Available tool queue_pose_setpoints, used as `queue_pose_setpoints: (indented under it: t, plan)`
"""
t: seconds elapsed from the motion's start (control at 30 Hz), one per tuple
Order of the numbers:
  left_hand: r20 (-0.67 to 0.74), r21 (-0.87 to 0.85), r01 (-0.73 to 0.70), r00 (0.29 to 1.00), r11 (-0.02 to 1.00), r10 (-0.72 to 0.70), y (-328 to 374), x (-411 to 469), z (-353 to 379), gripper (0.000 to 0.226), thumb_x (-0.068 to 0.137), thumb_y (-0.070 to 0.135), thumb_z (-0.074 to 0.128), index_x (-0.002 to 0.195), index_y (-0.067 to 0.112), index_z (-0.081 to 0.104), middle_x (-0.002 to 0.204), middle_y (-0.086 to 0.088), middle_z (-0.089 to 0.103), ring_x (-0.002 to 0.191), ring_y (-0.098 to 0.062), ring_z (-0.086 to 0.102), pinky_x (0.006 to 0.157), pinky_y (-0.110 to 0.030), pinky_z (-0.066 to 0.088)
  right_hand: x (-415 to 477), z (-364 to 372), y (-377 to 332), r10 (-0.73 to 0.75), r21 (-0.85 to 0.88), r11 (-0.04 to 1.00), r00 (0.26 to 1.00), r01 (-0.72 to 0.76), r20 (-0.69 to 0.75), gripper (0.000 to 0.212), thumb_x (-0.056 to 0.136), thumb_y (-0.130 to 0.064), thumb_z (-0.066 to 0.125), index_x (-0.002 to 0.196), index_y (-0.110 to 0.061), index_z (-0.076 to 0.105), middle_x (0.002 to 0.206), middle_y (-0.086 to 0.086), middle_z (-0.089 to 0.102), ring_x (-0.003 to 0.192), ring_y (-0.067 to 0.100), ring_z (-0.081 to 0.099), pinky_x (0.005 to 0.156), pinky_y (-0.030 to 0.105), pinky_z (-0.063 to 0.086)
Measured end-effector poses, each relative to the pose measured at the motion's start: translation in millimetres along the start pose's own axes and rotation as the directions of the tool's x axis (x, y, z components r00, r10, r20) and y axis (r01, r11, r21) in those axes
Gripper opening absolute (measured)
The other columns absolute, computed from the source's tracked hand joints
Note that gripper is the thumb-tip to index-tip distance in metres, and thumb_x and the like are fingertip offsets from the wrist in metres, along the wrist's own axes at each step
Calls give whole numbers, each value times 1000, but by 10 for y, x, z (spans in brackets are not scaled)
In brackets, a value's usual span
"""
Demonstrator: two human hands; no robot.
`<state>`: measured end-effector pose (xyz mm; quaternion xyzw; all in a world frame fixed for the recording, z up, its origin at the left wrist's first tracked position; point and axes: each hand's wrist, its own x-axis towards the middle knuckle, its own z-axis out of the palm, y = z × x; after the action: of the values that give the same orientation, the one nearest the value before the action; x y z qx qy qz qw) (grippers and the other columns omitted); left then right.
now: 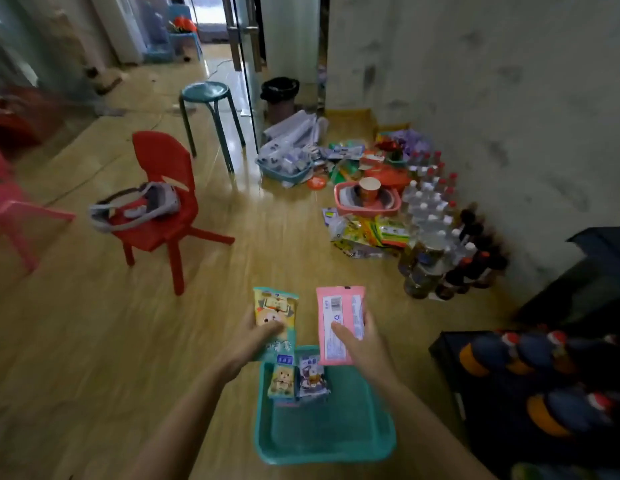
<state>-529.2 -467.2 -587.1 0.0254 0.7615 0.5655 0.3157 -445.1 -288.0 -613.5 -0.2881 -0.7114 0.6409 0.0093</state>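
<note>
The teal tray (322,434) sits on the wooden floor just below the hands. It holds two small cartoon-print packets (282,381) side by side at its far end, and the rest of its floor is bare. By the look of it the loading is at an early stage: two packets are in and two more are in hand.

The left hand (253,337) grips a larger cartoon-dog packet (275,311), thumb across its face and fingers curled behind. This packet hangs over the tray's far left corner. The right hand (362,344) holds a pink packet (339,317) the same way, label side up, above the tray's far edge. Neither packet touches the tray.

Farther off, by the wall, loose snack packets (371,233) lie near a block of clear bottles (430,209). A pink basket (367,211) holds a paper cup (369,188), and beyond it a blue basket (284,173) is piled with pale packets. Much probably remains to be sorted.
</note>
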Motion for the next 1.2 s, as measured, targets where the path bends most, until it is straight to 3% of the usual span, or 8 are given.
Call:
queue_pose_setpoints:
  t: [0.1,0.3,0.43,0.67,0.8,0.93,1.1,1.2]
  plan:
    - [-11,-13,66,998,998,-66,-1050,684,112,22,94,12,48,114,16,41,95,-8,65,70,-18,65,57,-23,56,574,301,1100,52,-13,999,999,-52,16,31,89,-20,61,116,-22,44,108,3,64,91,16,66,73,30,56]
    - [-40,-24,148,988,989,-149,-2788,1768,310,20,94,9,50,111,16,43,99,-8,65,74,-17,64,59,-23,55,1524,720,2976,150,-130,981,988,-143,47,28,90,-25,57,114,-24,43,118,6,63,99,23,64,88,49,53]
    - [-83,111,194,979,975,-185,-3568,2267,393,29,89,9,58,116,10,47,104,-10,63,78,-16,63,65,-25,53,1869,974,3576,161,-252,955,987,-158,-9,39,91,-24,58,123,-7,44,119,10,57,108,28,57,90,39,47]
    - [-315,340,241,940,909,-132,-3951,2591,558,37,82,19,68,112,5,53,104,-7,62,85,-18,57,62,-24,44,2206,1316,3912,191,-465,856,974,-228,-125,45,87,-33,62,117,-5,45,119,15,60,104,32,60,83,40,51]
    - [-429,566,316,901,761,-54,-3888,2565,579,39,84,29,60,112,5,52,116,-11,56,101,-25,55,80,-35,47,2120,1305,3703,132,-713,663,973,-227,-187,54,89,-44,54,129,-10,41,133,6,45,121,25,46,96,36,39]
    - [-327,718,187,941,671,89,-3295,2246,515,28,92,28,51,114,11,54,117,-5,56,106,-21,53,82,-32,45,1810,982,3091,36,-772,631,997,-74,-66,40,94,-36,46,128,-15,46,131,3,49,118,23,49,93,34,41]
    - [-62,784,-111,965,610,256,-1506,1425,369,25,97,26,44,111,11,59,108,-3,65,89,-14,57,60,-17,37,1067,48,1491,-140,-763,644,989,48,-55,37,93,-32,48,129,-26,50,129,-2,56,118,19,53,91,32,46]
    - [66,856,-271,902,440,427,-100,833,351,24,97,29,44,107,15,61,100,1,67,84,-14,60,51,-12,30,481,-629,274,-246,-753,652,965,93,-94,34,92,-30,52,125,-25,54,127,-2,57,117,19,53,90,36,48]
